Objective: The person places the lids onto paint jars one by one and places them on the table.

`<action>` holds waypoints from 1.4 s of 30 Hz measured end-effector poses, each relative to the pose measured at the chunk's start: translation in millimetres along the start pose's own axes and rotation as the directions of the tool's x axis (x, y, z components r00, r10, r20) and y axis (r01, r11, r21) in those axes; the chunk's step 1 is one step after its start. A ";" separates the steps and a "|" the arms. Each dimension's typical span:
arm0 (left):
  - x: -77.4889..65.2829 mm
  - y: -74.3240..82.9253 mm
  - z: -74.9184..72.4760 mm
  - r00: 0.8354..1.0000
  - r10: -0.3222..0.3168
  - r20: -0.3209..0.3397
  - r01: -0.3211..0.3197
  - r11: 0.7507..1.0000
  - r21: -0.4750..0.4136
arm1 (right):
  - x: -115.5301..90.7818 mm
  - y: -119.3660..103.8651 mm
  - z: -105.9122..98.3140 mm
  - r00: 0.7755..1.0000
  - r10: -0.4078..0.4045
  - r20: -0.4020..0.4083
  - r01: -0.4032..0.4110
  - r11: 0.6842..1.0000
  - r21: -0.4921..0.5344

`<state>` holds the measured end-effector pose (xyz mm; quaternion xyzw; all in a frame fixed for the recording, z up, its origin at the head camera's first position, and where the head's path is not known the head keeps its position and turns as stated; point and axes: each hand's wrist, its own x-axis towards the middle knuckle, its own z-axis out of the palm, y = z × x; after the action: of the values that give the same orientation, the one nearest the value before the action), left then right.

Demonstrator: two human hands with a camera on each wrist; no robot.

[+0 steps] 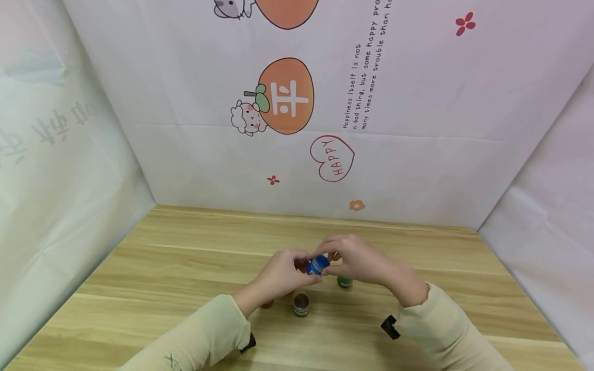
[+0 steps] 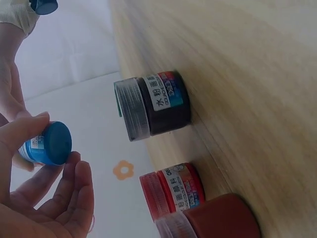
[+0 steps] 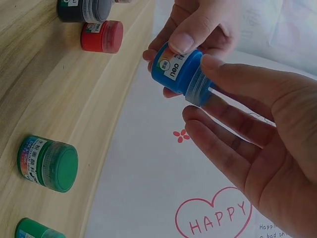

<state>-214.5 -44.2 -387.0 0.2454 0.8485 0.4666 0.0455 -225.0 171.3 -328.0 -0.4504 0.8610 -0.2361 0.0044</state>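
Observation:
A small blue paint jar (image 1: 318,265) is held above the table between both hands. My left hand (image 1: 283,270) grips the jar's blue body, thumb across the label in the right wrist view. With thumb and fingers, my right hand (image 1: 357,260) pinches the clear ridged lid (image 3: 198,88), which is on the jar. The jar is tilted, its bottom toward the left palm. Below the hands stands a black paint jar (image 2: 158,105). Beside it are a red jar (image 2: 173,191) and a brownish-red jar (image 2: 223,220).
A green paint jar (image 3: 48,163) stands on the wooden table (image 1: 185,257) near the right hand, with another green jar (image 3: 37,229) by it in the right wrist view. A printed white cloth (image 1: 408,170) hangs behind the table, and white sheets flank both sides.

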 end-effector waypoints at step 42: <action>-7.6 11.2 7.4 0.980 0.185 -0.079 -0.183 0.983 0.033 | -13.3 -8.0 11.3 0.982 -0.040 -0.184 0.005 0.982 -0.190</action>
<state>-201.4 -37.0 -383.1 0.3041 0.8292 0.4676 -0.0357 -208.4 173.2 -337.5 -0.4343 0.8709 -0.1948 -0.1221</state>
